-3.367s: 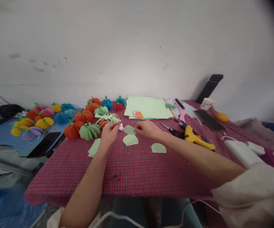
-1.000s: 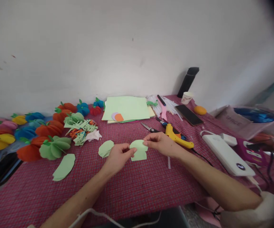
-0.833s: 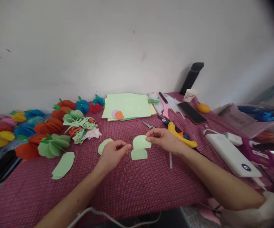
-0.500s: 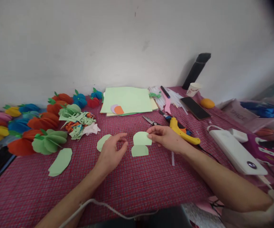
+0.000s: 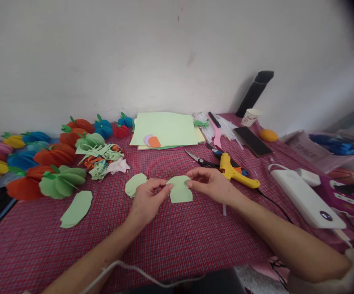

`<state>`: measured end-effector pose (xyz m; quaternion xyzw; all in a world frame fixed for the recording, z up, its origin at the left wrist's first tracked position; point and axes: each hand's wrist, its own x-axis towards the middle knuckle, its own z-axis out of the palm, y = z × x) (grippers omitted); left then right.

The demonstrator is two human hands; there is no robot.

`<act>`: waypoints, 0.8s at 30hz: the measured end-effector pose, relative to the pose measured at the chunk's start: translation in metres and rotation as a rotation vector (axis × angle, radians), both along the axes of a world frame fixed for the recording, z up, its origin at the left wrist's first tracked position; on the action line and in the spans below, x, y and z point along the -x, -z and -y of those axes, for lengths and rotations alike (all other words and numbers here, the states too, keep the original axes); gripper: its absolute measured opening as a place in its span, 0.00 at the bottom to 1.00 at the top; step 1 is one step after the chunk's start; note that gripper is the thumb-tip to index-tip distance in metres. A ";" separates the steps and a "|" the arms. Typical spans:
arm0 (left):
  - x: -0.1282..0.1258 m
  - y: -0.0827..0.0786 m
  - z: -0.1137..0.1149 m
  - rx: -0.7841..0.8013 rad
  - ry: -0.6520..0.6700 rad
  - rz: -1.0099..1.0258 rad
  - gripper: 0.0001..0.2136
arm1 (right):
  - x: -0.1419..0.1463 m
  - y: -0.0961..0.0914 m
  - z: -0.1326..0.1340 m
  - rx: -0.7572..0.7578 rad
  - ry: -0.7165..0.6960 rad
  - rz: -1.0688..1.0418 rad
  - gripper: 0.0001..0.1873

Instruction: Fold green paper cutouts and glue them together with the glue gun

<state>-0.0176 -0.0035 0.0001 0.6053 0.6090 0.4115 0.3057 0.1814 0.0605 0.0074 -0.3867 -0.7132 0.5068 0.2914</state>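
Between my hands is a light green paper piece (image 5: 178, 183) with a rounded top edge. My left hand (image 5: 150, 199) pinches its left end between thumb and fingers, and my right hand (image 5: 209, 184) pinches the right end. Just below it, partly covered, a second green paper cutout (image 5: 181, 197) lies on the cloth. Left of these, a rounded green cutout (image 5: 134, 184) rests partly behind my left hand. Farther left lies a stack of curved green cutouts (image 5: 77, 209).
Finished paper pumpkins (image 5: 62, 181) crowd the left side beside paper scraps (image 5: 105, 159). Green sheets (image 5: 166, 128) lie at the back. Scissors (image 5: 201, 160), a yellow glue gun (image 5: 236, 173), a phone (image 5: 253, 141), a paper cup (image 5: 250, 117) and a white power bank (image 5: 307, 198) occupy the right.
My left hand has moved right and taken hold of the green paper piece's left end. My right hand has brought that piece slightly left and down, over the lower cutout.
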 end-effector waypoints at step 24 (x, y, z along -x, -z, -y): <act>0.001 -0.012 0.015 -0.794 0.071 -0.674 0.07 | -0.006 0.002 0.006 -1.094 -0.017 0.094 0.13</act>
